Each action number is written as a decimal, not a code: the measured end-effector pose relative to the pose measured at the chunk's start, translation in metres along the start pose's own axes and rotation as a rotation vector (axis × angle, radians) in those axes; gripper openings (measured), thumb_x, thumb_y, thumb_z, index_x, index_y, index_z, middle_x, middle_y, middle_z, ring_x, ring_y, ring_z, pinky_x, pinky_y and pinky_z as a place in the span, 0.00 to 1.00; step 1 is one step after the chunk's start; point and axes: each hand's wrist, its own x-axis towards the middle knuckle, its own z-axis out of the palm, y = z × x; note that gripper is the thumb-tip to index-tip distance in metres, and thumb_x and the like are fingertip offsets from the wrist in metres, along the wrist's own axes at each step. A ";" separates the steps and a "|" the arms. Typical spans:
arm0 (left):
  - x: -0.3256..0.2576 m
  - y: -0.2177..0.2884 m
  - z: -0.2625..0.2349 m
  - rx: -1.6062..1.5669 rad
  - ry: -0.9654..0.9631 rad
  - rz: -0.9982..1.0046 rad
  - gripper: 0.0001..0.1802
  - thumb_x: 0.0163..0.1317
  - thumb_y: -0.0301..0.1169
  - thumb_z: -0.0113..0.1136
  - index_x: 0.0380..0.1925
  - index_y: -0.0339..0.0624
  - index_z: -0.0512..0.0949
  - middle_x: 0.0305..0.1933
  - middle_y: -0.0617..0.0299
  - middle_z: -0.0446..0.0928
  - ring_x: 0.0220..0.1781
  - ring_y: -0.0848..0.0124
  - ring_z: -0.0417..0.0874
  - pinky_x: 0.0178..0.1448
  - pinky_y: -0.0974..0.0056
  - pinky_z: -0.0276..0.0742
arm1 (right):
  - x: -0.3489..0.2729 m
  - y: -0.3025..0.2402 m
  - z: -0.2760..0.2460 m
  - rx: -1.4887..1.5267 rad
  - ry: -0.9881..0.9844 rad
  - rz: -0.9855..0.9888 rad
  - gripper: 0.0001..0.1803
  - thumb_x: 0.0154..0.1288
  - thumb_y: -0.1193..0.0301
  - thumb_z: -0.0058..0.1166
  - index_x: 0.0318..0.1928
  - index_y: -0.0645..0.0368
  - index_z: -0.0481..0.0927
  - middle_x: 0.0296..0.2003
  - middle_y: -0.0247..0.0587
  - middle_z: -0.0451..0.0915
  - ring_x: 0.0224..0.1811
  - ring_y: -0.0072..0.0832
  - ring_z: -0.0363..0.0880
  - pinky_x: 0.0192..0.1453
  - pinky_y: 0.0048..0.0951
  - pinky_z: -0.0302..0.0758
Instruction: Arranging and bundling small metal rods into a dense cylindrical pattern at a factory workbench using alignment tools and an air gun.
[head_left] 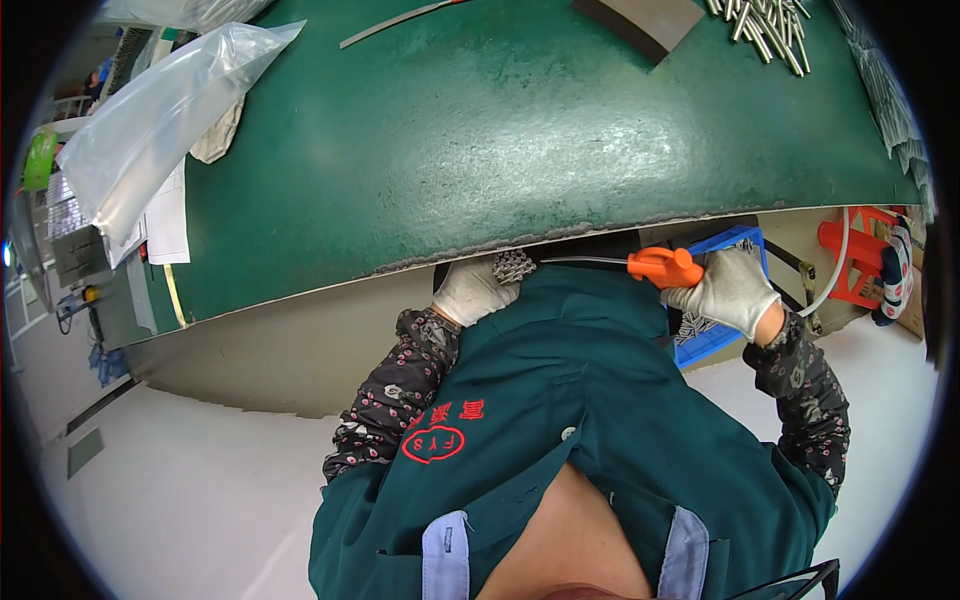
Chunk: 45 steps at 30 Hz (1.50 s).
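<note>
Gripping: left hand (472,290) closed round bundled metal rods (513,265); right hand (733,290) clasping orange-handled tool (665,266) (both gloved).

Both hands, left (472,290) and right (733,290), wear white knit cloth gloves; the blade tool's handle (665,266) is glossy orange plastic, the bundled rods (513,265) bare metal, the green tabletop (520,130) scuffed and faintly shiny.

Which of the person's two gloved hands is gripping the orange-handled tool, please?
The right hand grips the orange-handled tool; the left hand instead holds a bundle of small metal rods below the table edge.
</note>
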 end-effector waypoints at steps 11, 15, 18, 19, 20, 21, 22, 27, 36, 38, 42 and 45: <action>0.006 -0.014 0.015 -0.113 0.053 0.094 0.23 0.51 0.35 0.60 0.48 0.39 0.75 0.46 0.50 0.78 0.49 0.58 0.78 0.55 0.64 0.71 | 0.004 -0.012 -0.001 -0.011 0.085 -0.074 0.32 0.45 0.41 0.59 0.21 0.64 0.80 0.17 0.51 0.76 0.23 0.47 0.77 0.31 0.40 0.74; 0.001 0.015 0.006 0.163 -0.117 0.017 0.14 0.54 0.27 0.59 0.43 0.37 0.78 0.42 0.59 0.81 0.45 0.72 0.80 0.50 0.71 0.73 | 0.008 -0.015 0.001 -0.034 0.117 -0.089 0.34 0.45 0.40 0.58 0.19 0.64 0.80 0.16 0.52 0.76 0.23 0.47 0.77 0.31 0.39 0.75; 0.003 -0.012 0.021 -0.046 -0.011 0.068 0.15 0.55 0.29 0.58 0.43 0.37 0.78 0.43 0.58 0.80 0.45 0.71 0.80 0.51 0.71 0.73 | 0.010 -0.009 0.007 -0.026 0.187 -0.118 0.33 0.45 0.41 0.59 0.22 0.65 0.80 0.19 0.52 0.77 0.25 0.47 0.78 0.33 0.39 0.75; 0.004 -0.017 0.022 -0.023 -0.021 0.047 0.16 0.54 0.30 0.59 0.43 0.37 0.77 0.43 0.58 0.80 0.46 0.71 0.80 0.51 0.71 0.73 | 0.009 -0.009 0.007 -0.023 0.178 -0.135 0.33 0.45 0.40 0.59 0.23 0.65 0.80 0.20 0.52 0.78 0.26 0.47 0.78 0.33 0.39 0.75; 0.004 -0.021 0.023 0.000 -0.030 0.025 0.16 0.54 0.30 0.59 0.44 0.37 0.77 0.43 0.58 0.80 0.46 0.70 0.80 0.51 0.71 0.73 | 0.010 -0.009 0.008 -0.019 0.169 -0.152 0.33 0.44 0.40 0.59 0.24 0.64 0.80 0.21 0.52 0.78 0.26 0.47 0.78 0.33 0.39 0.75; 0.002 -0.016 0.023 -0.002 -0.036 0.025 0.16 0.54 0.30 0.59 0.44 0.37 0.77 0.43 0.58 0.80 0.46 0.70 0.80 0.51 0.71 0.73 | 0.011 -0.007 0.011 0.032 0.219 -0.167 0.34 0.43 0.40 0.59 0.24 0.64 0.80 0.20 0.52 0.78 0.26 0.47 0.78 0.33 0.40 0.75; 0.001 -0.002 0.018 0.056 -0.021 0.033 0.16 0.54 0.30 0.59 0.44 0.38 0.77 0.43 0.57 0.80 0.46 0.70 0.80 0.51 0.71 0.73 | 0.011 -0.004 0.012 0.030 0.221 -0.161 0.34 0.43 0.40 0.59 0.24 0.64 0.80 0.20 0.52 0.78 0.26 0.47 0.78 0.33 0.40 0.75; 0.005 -0.020 0.021 0.096 -0.001 0.020 0.16 0.53 0.34 0.60 0.42 0.41 0.79 0.42 0.54 0.79 0.42 0.66 0.81 0.47 0.69 0.75 | 0.011 -0.011 0.005 0.020 0.221 -0.190 0.31 0.44 0.45 0.61 0.31 0.64 0.81 0.26 0.51 0.80 0.31 0.46 0.79 0.37 0.39 0.75; 0.010 -0.057 0.030 0.201 0.029 0.062 0.11 0.53 0.29 0.60 0.38 0.41 0.80 0.38 0.61 0.81 0.39 0.73 0.81 0.43 0.74 0.74 | 0.003 -0.013 -0.006 0.003 0.088 -0.032 0.30 0.44 0.46 0.61 0.29 0.64 0.81 0.23 0.52 0.79 0.28 0.47 0.78 0.33 0.39 0.74; 0.015 -0.072 0.031 0.160 -0.073 0.014 0.12 0.54 0.28 0.60 0.39 0.41 0.79 0.39 0.61 0.81 0.41 0.73 0.81 0.44 0.74 0.74 | 0.006 -0.007 -0.003 -0.057 0.108 0.006 0.28 0.44 0.45 0.61 0.27 0.61 0.82 0.21 0.52 0.78 0.26 0.47 0.78 0.31 0.40 0.73; 0.013 -0.074 0.029 0.177 -0.113 -0.009 0.13 0.54 0.29 0.60 0.40 0.40 0.79 0.40 0.61 0.81 0.42 0.72 0.81 0.45 0.74 0.74 | -0.006 -0.008 -0.006 -0.019 0.037 0.000 0.28 0.44 0.44 0.61 0.28 0.60 0.82 0.22 0.51 0.79 0.26 0.46 0.78 0.31 0.40 0.73; 0.008 -0.050 0.026 0.094 -0.001 0.108 0.17 0.52 0.36 0.60 0.40 0.38 0.79 0.37 0.54 0.80 0.39 0.65 0.81 0.45 0.68 0.75 | -0.006 -0.006 -0.003 -0.004 0.036 0.004 0.30 0.43 0.44 0.61 0.27 0.62 0.82 0.21 0.51 0.78 0.25 0.46 0.78 0.31 0.40 0.73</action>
